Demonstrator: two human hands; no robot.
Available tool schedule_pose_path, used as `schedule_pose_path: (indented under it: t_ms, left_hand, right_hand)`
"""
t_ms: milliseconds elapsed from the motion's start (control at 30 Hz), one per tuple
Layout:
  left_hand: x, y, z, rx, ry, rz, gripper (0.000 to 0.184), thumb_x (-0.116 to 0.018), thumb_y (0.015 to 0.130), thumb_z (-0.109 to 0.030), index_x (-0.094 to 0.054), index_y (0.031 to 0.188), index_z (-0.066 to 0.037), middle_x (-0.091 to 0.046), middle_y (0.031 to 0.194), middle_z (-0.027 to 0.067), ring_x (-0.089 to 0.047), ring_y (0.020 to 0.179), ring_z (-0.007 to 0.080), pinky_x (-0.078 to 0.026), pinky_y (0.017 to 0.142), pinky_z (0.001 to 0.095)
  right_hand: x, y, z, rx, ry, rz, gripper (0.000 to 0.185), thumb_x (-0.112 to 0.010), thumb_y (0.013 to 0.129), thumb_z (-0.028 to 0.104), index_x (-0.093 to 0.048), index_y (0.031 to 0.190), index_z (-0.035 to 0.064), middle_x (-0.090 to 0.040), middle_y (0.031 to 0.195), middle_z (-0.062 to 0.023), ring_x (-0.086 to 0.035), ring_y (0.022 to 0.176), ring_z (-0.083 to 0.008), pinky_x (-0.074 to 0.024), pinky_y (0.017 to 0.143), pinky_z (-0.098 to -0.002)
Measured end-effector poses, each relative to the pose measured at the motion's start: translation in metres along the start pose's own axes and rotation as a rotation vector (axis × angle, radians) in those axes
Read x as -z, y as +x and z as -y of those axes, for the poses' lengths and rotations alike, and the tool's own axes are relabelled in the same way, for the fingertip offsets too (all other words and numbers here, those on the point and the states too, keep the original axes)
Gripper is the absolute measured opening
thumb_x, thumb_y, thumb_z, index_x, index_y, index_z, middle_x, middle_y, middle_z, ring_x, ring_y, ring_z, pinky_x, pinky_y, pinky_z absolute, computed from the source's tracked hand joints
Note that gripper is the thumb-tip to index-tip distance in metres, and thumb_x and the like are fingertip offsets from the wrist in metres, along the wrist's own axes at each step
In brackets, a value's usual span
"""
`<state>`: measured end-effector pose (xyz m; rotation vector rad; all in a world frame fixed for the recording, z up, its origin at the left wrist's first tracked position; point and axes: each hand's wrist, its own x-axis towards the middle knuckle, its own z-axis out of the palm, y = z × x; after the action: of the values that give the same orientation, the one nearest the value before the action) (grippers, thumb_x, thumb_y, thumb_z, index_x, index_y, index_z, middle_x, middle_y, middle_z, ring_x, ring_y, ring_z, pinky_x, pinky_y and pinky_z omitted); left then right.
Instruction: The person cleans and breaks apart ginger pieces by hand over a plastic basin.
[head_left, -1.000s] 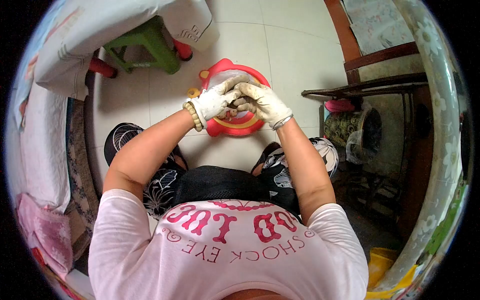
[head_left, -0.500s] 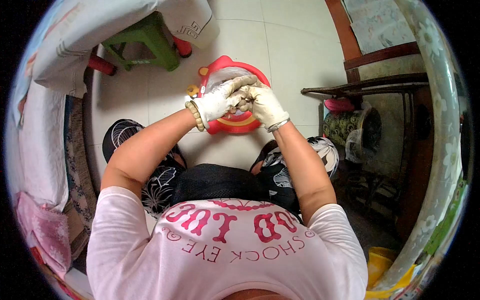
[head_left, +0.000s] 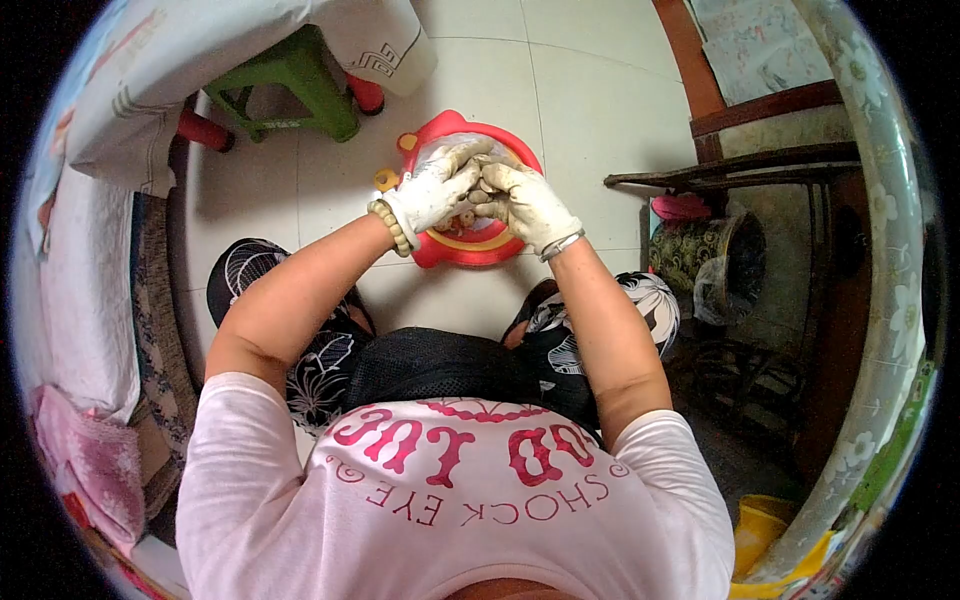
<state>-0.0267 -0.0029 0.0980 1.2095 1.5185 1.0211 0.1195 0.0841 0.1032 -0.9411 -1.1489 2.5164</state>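
A red basin (head_left: 486, 255) with rounded ears and a yellow ring stands on the floor in front of my knees. Over it, my left hand (head_left: 435, 193) and my right hand (head_left: 528, 207) meet, both in white gloves soiled brown at the fingers. The fingers of both hands are bent and pressed together at the middle. Whatever sits between them is small and mostly hidden; I cannot make it out. A beaded bracelet circles my left wrist and a silver bangle my right. Some brownish-yellow patches show inside the basin below the fingers.
A green plastic stool (head_left: 290, 85) stands at upper left, partly under a cloth-covered table (head_left: 120, 110) with red legs. To the right is a dark rack (head_left: 740, 170), with a patterned round item (head_left: 690, 250) below it. Something yellow (head_left: 765, 530) lies at lower right.
My fingers have shifted over the basin, the left ones curling in more beside the right. More of the basin's inside shows below them. The basin has stayed in place.
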Motion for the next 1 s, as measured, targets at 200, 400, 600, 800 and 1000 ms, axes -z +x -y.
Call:
schedule_pose_path:
  t_ms: [200, 400, 600, 800, 1000]
  left_hand:
    - [-0.005, 0.007, 0.031, -0.065, -0.091, 0.089, 0.039, -0.037, 0.095, -0.019, -0.042, 0.129, -0.003, -0.055, 0.114, 0.0130, -0.058, 0.085, 0.0190, -0.050, 0.070, 0.0293]
    - [-0.003, -0.005, 0.012, 0.053, -0.179, 0.006, 0.034, -0.042, 0.093, -0.016, -0.048, 0.125, -0.003, -0.055, 0.119, 0.0118, -0.052, 0.109, 0.0191, -0.041, 0.094, 0.0315]
    - [-0.011, -0.001, 0.023, 0.094, -0.009, -0.151, 0.031, -0.044, 0.093, -0.016, -0.051, 0.120, -0.002, -0.059, 0.109, 0.0130, -0.055, 0.104, 0.0230, -0.043, 0.091, 0.0312]
    - [-0.015, -0.003, 0.060, -0.323, 0.904, -0.346, 0.037, -0.050, 0.092, -0.027, -0.051, 0.119, -0.002, -0.058, 0.111, 0.0177, -0.054, 0.107, 0.0247, -0.042, 0.090, 0.0316]
    - [-0.022, 0.007, 0.054, 0.005, 0.056, -0.300, 0.045, -0.053, 0.089, -0.038, -0.053, 0.117, -0.003, -0.059, 0.110, 0.0194, -0.057, 0.102, 0.0256, -0.044, 0.085, 0.0337]
  right_hand:
    - [0.002, 0.003, -0.009, -0.071, -0.312, -0.032, 0.024, -0.051, 0.091, 0.025, -0.052, 0.108, 0.0072, -0.059, 0.088, -0.0010, -0.058, 0.069, -0.0086, -0.0499, 0.059, -0.0231]
    - [-0.005, 0.006, -0.016, -0.053, -0.450, -0.116, 0.031, -0.050, 0.093, 0.030, -0.049, 0.111, 0.0056, -0.060, 0.092, -0.0022, -0.059, 0.071, -0.0088, -0.0500, 0.059, -0.0225]
    - [-0.012, 0.005, -0.024, 0.120, -0.438, -0.204, 0.033, -0.047, 0.092, 0.033, -0.046, 0.104, 0.0021, -0.058, 0.086, -0.0081, -0.058, 0.062, -0.0142, -0.0485, 0.049, -0.0257]
    - [-0.016, 0.009, -0.029, 0.079, -0.514, -0.154, 0.028, -0.039, 0.095, 0.026, -0.047, 0.108, 0.0034, -0.058, 0.077, -0.0039, -0.057, 0.059, -0.0112, -0.0476, 0.050, -0.0244]
    - [-0.014, 0.016, -0.048, 0.177, -0.495, -0.252, 0.032, -0.038, 0.095, 0.029, -0.046, 0.114, 0.0042, -0.056, 0.071, -0.0030, -0.052, 0.051, -0.0102, -0.0426, 0.043, -0.0235]
